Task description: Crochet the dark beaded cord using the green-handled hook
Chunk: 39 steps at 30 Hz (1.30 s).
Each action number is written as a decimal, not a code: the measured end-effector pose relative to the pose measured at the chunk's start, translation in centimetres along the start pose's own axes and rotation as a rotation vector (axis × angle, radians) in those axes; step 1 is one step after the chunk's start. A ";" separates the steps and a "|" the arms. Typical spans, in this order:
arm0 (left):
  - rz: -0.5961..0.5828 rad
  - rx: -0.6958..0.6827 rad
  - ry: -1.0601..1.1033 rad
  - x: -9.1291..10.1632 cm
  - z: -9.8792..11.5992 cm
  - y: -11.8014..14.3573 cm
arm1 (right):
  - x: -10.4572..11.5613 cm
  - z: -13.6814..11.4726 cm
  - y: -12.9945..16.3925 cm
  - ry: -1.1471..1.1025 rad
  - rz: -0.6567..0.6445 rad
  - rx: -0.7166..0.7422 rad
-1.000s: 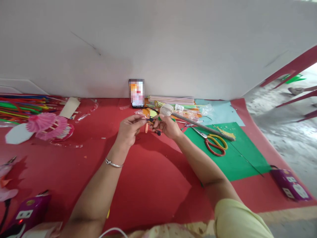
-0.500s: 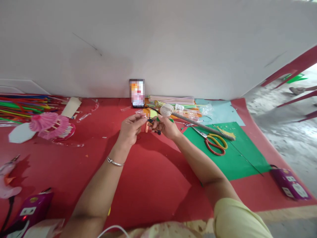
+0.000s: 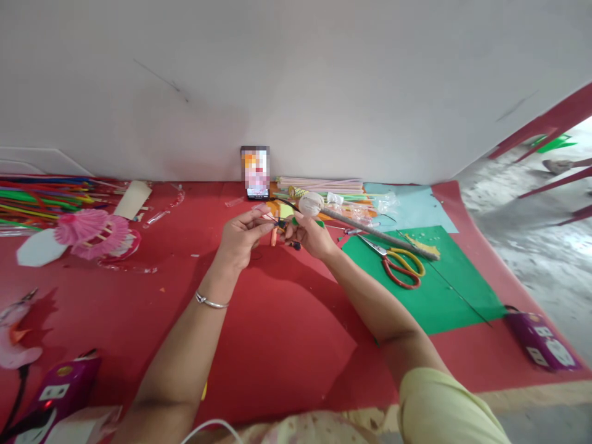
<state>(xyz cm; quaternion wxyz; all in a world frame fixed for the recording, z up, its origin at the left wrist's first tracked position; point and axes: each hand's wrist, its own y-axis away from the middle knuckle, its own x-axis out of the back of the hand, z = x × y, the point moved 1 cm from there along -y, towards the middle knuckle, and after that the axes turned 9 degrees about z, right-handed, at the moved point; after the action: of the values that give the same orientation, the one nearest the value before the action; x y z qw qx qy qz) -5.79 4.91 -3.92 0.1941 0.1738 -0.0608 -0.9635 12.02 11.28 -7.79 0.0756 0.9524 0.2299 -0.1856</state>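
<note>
above the red table (image 3: 268,345), pinching a small dark piece (image 3: 281,224) between left hand (image 3: 238,240) and right hand (image 3: 314,237), close together, nearer the right; cannot tell its long axis. just beyond the right hand, see a white ball (image 3: 311,203) on a grey stalk (image 3: 370,230) slanting rightward.

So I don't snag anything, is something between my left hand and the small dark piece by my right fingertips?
Nothing visible is: your left hand is right beside the small dark piece. The white ball shows just beyond your right hand, outside that gap. Whether hand and piece touch is too small to tell.
</note>
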 end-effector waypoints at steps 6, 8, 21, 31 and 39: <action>-0.030 -0.012 -0.008 0.1 0.2 0.0 | -0.6 -0.5 0.2 -0.009 0.029 -0.020; -0.032 -0.012 -0.016 0.2 0.1 -0.1 | -0.6 -0.5 0.3 -0.018 0.026 -0.013; -0.050 -0.028 -0.040 0.6 -0.2 -0.3 | -0.2 -0.1 0.1 0.020 0.014 -0.022; -0.038 -0.001 -0.059 0.7 -0.1 -0.3 | -0.4 -0.3 0.3 0.022 -0.011 -0.019; -0.023 0.007 -0.032 0.5 0.0 -0.2 | -0.3 -0.1 0.3 0.033 0.012 -0.041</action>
<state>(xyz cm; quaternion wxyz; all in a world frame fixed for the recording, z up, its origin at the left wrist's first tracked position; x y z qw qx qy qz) -6.32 4.92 -4.14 0.1816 0.1599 -0.0650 -0.9681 11.98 10.88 -7.57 0.0925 0.9550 0.2290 -0.1644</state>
